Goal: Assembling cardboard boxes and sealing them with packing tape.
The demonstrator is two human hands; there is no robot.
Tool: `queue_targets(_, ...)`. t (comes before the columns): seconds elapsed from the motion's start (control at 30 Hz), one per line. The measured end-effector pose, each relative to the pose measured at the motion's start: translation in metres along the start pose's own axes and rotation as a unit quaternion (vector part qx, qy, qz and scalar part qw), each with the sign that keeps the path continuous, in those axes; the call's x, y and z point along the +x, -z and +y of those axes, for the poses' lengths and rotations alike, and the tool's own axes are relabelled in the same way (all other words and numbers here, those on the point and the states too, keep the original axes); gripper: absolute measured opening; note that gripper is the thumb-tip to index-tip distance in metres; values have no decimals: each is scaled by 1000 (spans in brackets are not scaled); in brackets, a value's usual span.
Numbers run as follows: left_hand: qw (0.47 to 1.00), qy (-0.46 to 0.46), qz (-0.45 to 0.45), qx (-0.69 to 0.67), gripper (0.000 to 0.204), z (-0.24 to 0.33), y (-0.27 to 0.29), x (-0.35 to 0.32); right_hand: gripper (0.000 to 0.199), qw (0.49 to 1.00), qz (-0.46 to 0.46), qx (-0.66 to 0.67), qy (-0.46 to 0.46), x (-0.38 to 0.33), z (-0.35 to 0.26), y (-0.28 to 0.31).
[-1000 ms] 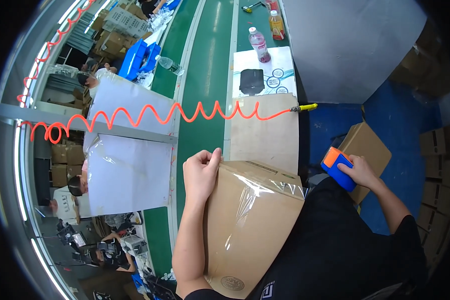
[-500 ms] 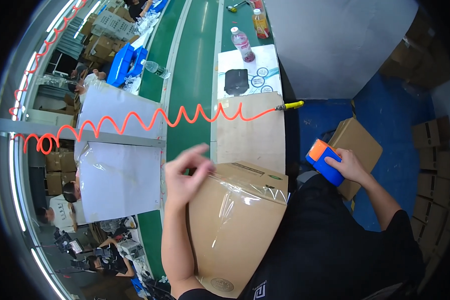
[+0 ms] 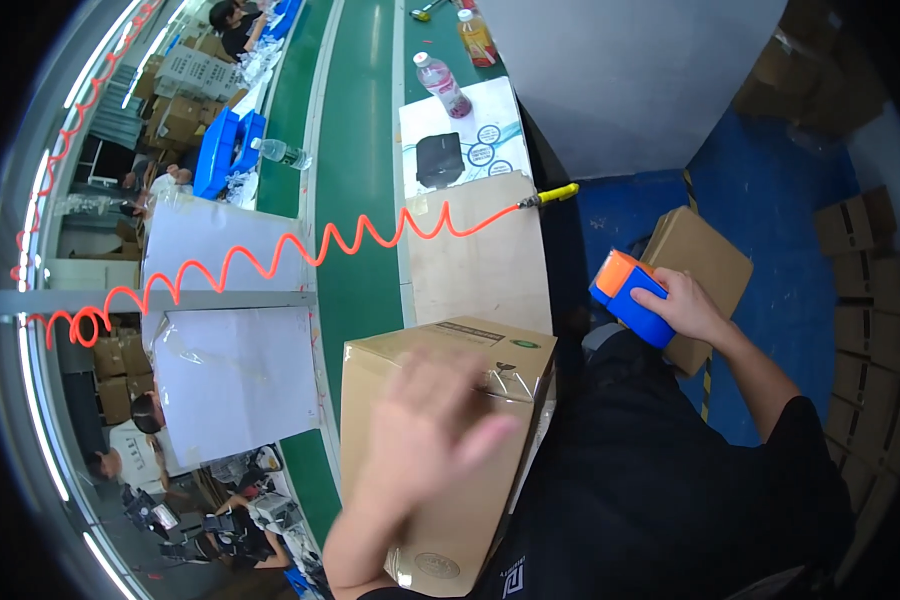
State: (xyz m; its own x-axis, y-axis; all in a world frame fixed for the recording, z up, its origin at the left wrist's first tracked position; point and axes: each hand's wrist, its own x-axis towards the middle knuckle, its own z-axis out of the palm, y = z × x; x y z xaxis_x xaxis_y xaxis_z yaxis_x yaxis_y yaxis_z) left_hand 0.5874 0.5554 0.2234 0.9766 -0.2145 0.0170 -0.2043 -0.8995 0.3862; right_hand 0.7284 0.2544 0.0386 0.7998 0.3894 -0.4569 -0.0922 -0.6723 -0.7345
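At the near edge of the surface (image 3: pixel 475 265) stands a sealed cardboard box (image 3: pixel 440 440), clear tape over its top seam. It looks stiff yet light, best gripped by opposite side walls. Left hand (image 3: pixel 425 435) hovers above it, fingers spread, blurred. Right hand (image 3: pixel 685 305) clutches a blue-and-orange tape dispenser (image 3: pixel 628 295) off the surface's right edge.

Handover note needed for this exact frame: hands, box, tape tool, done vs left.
Left hand: open, blurred, over the top of the brown cardboard box; contact unclear.
Right hand: gripping the blue and orange tape dispenser, held off to the right above a second cardboard box on the blue floor.
The box sits against the person's body at the edge of the green conveyor belt.
Done: clear tape already runs along the box top.
Left: whether the seam is fully taped cannot be told.
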Motion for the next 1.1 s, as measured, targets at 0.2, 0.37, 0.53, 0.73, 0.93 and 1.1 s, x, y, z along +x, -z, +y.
queue_targets(0.2, 994, 18, 17, 110, 58, 38, -44, 6, 58, 998, 3, 17, 66, 10, -1, -19)
queue_targets(0.37, 990, 124, -65, 21, 58, 30, -47, 28, 49, 997, -7, 49, 63, 14, -6, -24)
queue_targets(0.53, 975, 215, -12, -46, 50, 31, -50, 34, 47, 994, -11, 79, 76, 21, -15, -32)
queue_targets(0.73, 994, 36, 83, -56, 51, 17, -38, 28, 44, 990, -18, 104, 97, 26, -22, -29)
queue_targets(0.93, 992, -105, -50, -45, 32, 7, -27, 15, 39, 988, -29, 90, 124, 32, -33, -28)
queue_targets(1.1, 995, -53, 79, 15, 27, -6, -41, 4, 34, 988, -42, 82, 125, 36, -34, -27)
